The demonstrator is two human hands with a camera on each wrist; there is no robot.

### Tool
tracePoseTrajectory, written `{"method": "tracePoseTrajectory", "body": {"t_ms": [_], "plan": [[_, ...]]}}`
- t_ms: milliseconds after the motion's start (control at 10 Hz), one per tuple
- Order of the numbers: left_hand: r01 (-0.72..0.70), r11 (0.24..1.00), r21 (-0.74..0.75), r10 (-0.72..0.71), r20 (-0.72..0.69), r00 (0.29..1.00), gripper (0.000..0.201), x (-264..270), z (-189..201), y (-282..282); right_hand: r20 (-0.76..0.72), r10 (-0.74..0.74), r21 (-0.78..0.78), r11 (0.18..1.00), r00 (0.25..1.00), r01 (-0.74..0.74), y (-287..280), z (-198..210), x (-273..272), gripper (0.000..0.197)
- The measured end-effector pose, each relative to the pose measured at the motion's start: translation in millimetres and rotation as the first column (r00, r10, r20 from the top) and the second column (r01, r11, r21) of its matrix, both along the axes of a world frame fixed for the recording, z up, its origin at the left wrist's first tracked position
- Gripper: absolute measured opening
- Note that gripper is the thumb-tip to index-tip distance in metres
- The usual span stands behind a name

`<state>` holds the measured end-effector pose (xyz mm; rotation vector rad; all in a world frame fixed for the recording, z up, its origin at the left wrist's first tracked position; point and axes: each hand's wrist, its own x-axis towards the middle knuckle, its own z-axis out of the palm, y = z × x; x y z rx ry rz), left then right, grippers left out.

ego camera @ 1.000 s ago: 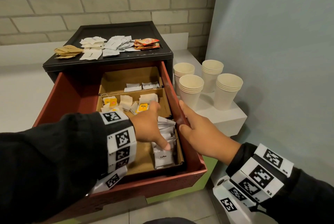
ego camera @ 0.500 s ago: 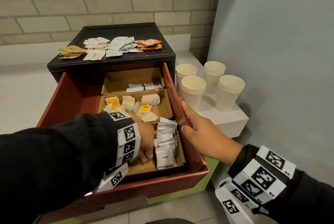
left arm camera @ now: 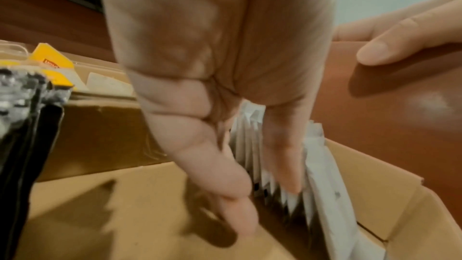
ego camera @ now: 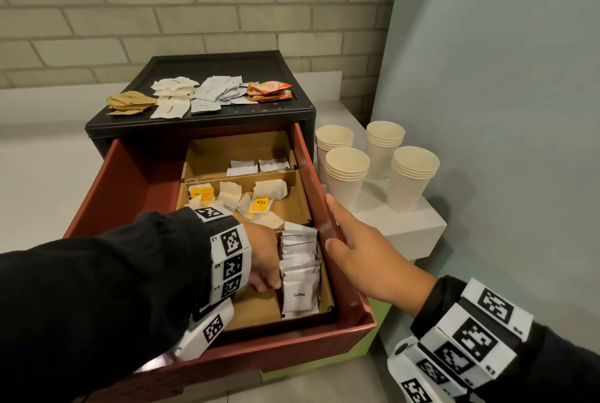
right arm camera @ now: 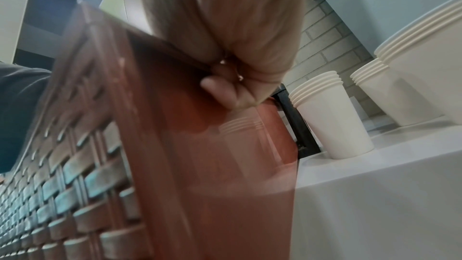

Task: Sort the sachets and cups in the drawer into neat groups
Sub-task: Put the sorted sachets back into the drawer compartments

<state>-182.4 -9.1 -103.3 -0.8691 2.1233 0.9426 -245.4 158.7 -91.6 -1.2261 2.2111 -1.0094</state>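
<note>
A red drawer (ego camera: 136, 181) stands pulled out, holding a cardboard organiser (ego camera: 256, 311) with three compartments. White coffee sachets (ego camera: 300, 269) stand in a row along the right side of the front compartment. My left hand (ego camera: 263, 284) is in that compartment, its straight fingers (left arm camera: 235, 195) against the row's left side and its thumb on the coffee sachets (left arm camera: 322, 175). Tea bags (ego camera: 256, 198) lie loose in the middle compartment and a few white sachets (ego camera: 259, 165) in the back one. My right hand (ego camera: 337, 233) grips the drawer's right wall (right arm camera: 225, 165), fingers (right arm camera: 225, 90) curled on its outside.
Stacks of paper cups (ego camera: 347, 172) stand on a white ledge (ego camera: 406, 227) right of the drawer, close to my right hand. On the black cabinet top (ego camera: 227, 68) lie brown sachets (ego camera: 130, 102), white sachets (ego camera: 175, 94) and orange sachets (ego camera: 269, 90). A brick wall is behind.
My left hand has come off the top of the coffee sachets and dropped to the row's left side, nearer the drawer's front. The right hand has stayed on the drawer wall.
</note>
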Motion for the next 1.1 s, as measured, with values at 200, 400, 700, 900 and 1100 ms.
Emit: {"method": "tracePoseTrajectory", "body": {"t_ms": [200,400,700,900,1100], "plan": [[0.068,0.995,-0.067,-0.072,-0.07,0.995,0.014,-5,-5,4,0.002,-0.009,-0.005,1.0,1.0,0.009,-1,-1,-1,0.065],[0.102,0.989,-0.105,-0.106,-0.032,0.994,0.012,-6,-1,4,0.022,-0.018,0.001,1.0,1.0,0.018,-1,-1,0,0.065],[0.137,0.989,0.052,-0.143,0.147,0.979,0.031,-2,7,-6,0.045,-0.034,-0.001,0.999,0.998,0.035,-2,-1,0,0.064],[0.205,0.979,0.012,-0.204,0.201,0.958,0.031,-1,-6,13,0.031,-0.037,0.001,0.999,0.999,0.037,-2,-2,0,0.064],[0.255,0.967,-0.029,-0.244,0.197,0.95,0.044,-2,-11,15,0.024,-0.04,-0.002,0.999,0.999,0.04,-2,-4,-1,0.065]]}}
